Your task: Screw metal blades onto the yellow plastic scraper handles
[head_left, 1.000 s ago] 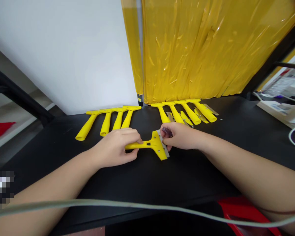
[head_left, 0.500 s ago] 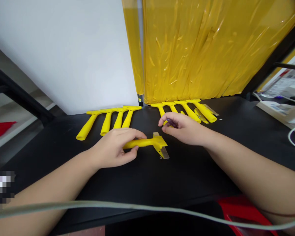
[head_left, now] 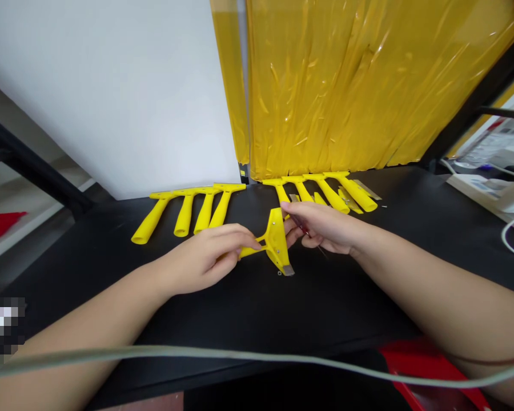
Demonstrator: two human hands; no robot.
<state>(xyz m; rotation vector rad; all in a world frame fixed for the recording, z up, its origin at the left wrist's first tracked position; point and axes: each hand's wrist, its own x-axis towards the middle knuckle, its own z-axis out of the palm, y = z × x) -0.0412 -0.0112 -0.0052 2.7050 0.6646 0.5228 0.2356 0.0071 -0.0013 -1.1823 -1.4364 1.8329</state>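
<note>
My left hand point(head_left: 216, 251) is closed around the handle of a yellow scraper point(head_left: 276, 240), just above the black table. The scraper's broad head faces me, with small metal screws in it and a bit of grey blade point(head_left: 288, 270) showing at its lower end. My right hand point(head_left: 325, 225) is at the far side of the head, its thumb and fingers by the upper edge. Tucked in that hand is a small screwdriver point(head_left: 301, 225) with a dark red, see-through handle; its thin shaft points down and right. A tiny nut point(head_left: 279, 273) lies beside the blade.
Several yellow scraper handles stand in a row at the back left point(head_left: 184, 212), and more at the back right point(head_left: 319, 191). Near them lie loose yellow pieces, a blade point(head_left: 367, 189) and a small screw point(head_left: 384, 206). A pale cable point(head_left: 240, 355) crosses the front.
The scraper has been turned so its head's flat face with the screws shows. My right hand has moved down to the head, and the screwdriver has swung round in it.
</note>
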